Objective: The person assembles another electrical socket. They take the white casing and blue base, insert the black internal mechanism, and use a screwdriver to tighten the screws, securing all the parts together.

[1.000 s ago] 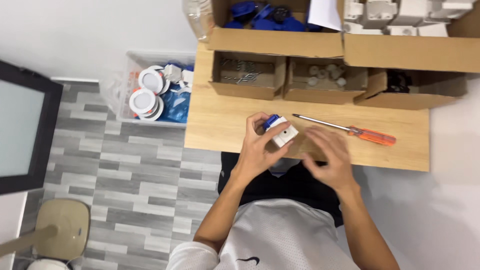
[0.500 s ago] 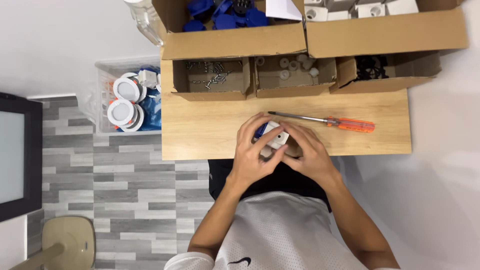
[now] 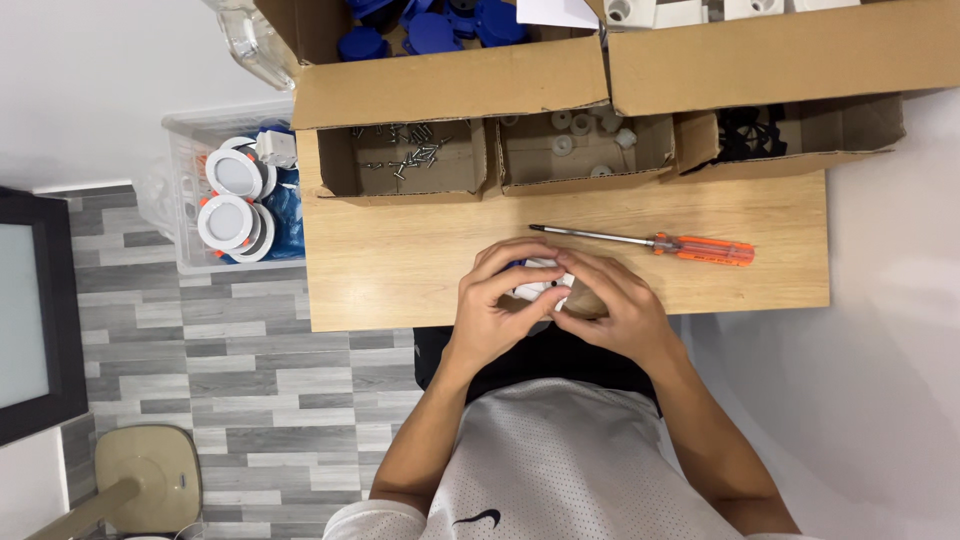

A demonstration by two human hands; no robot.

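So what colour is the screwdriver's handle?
Orange, translucent-looking, on the screwdriver lying on the table; head view.

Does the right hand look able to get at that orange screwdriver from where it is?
Probably yes. The orange screwdriver lies on bare table just beyond the right hand, nothing between them. But both hands grip a small white part, so the right would have to let go first.
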